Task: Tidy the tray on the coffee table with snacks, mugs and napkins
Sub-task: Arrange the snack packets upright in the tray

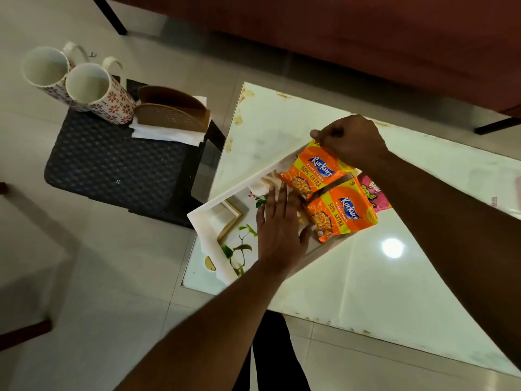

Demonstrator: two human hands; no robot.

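Orange snack packets (pixel 315 176) — two — right hand (pixel 352 139) pinching one, left hand (pixel 279 230) flat, released; two mugs (pixel 93 88).

left hand (pixel 277 230) flat, fingers spread — right hand (pixel 352 139) pinched closed

"Kurkure", "MASALA MUNCH", "50% EXTRA", "5" on both orange snack packets (pixel 315 172) (pixel 342 213)

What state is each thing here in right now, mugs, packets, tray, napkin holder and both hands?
Mugs: upright, empty, on the stool.
Napkin holder: upright, napkins underneath.
Tray: on the table, partly filled.
Orange packets: sealed, overlapping.
Left hand: open, flat.
Right hand: pinching the upper packet's corner.
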